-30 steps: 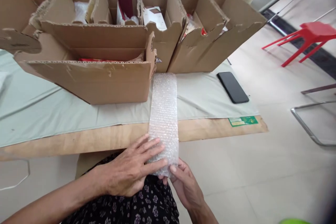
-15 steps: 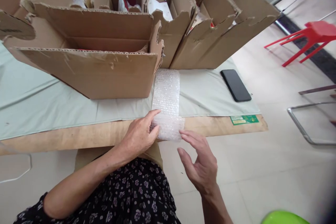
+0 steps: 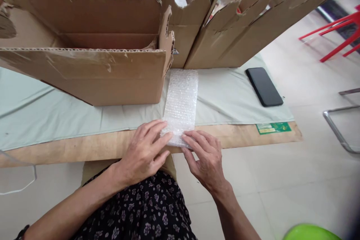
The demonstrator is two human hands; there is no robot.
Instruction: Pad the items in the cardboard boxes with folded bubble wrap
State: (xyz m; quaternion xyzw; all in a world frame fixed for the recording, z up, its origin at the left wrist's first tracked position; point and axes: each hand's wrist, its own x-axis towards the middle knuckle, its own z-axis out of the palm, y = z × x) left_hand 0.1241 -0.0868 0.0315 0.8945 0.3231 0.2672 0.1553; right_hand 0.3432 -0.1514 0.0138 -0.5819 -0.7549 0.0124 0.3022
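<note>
Left hand (image 3: 144,150): fingers spread flat, pressing the near end of the bubble wrap strip (image 3: 181,101), not clenched.
Right hand (image 3: 205,157): fingers flat on the same folded end; half a second ago it hovered clear of it.
Strip: on the desk (image 3: 84,148), near end at the desk's edge, running away to the cardboard boxes (image 3: 112,71).
Sticker (image 3: 273,128): green, writing unreadable.
Phone (image 3: 263,86): black, right of strip.
</note>
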